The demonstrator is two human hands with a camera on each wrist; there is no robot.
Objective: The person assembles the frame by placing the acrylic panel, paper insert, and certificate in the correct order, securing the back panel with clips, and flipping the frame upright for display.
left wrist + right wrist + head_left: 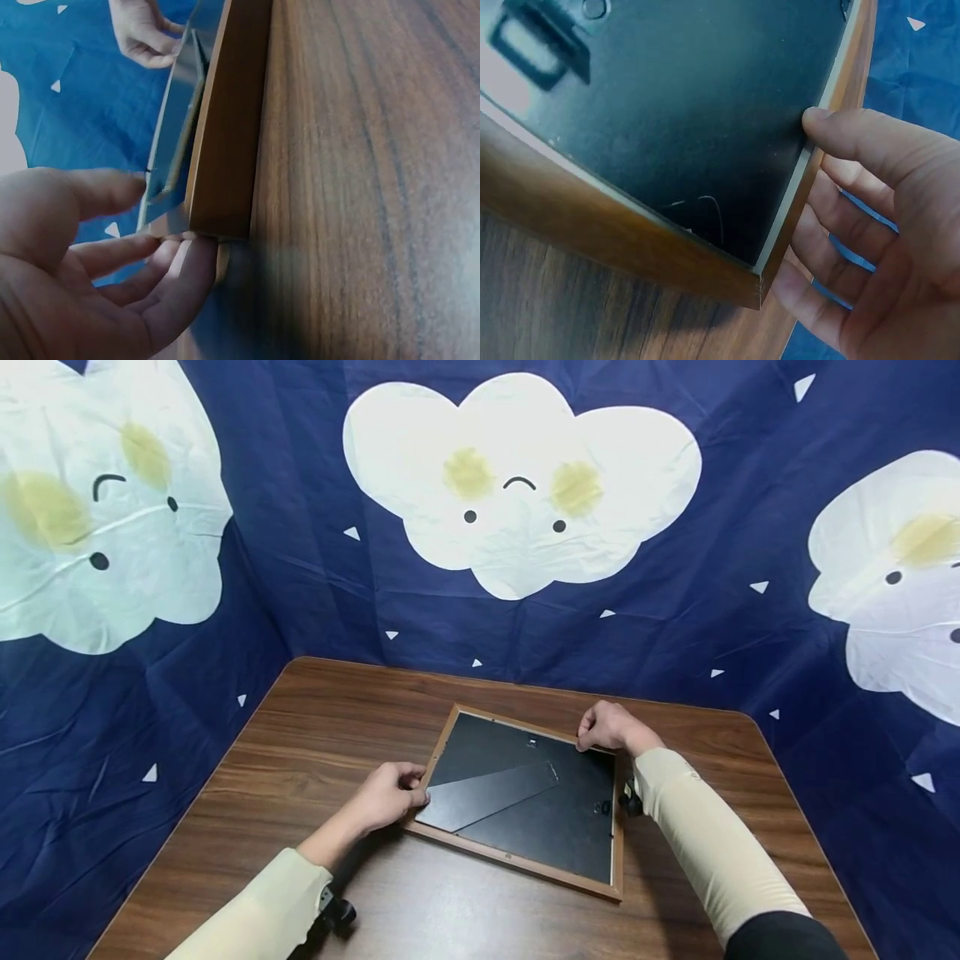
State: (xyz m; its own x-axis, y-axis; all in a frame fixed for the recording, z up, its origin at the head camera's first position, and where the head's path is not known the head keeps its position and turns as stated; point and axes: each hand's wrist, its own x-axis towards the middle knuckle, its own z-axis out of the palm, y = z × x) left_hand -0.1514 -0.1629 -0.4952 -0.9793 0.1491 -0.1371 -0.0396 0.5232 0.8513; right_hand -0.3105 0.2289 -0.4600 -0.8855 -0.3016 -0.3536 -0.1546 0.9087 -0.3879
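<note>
A picture frame (pixel 517 852) with a wooden rim lies back side up on the table. Its black backing board (pixel 682 97) carries a flat grey stand leg (pixel 487 795) that slants from the left side to the middle. My left hand (pixel 386 795) grips the frame's left edge near a corner; in the left wrist view its fingertips are at the end of the wooden side, thumb above. At the far right corner my right hand (pixel 609 727) pinches the rim, thumb on the backing's edge and fingers along the outer side. A metal hanger (pixel 540 45) sits on the backing.
The wood-grain table (pixel 300 735) extends around the frame on every side. Behind and beside it hangs a dark blue cloth (pixel 300 527) with white clouds and small triangles. Dark wrist devices (pixel 339 910) show at both sleeves.
</note>
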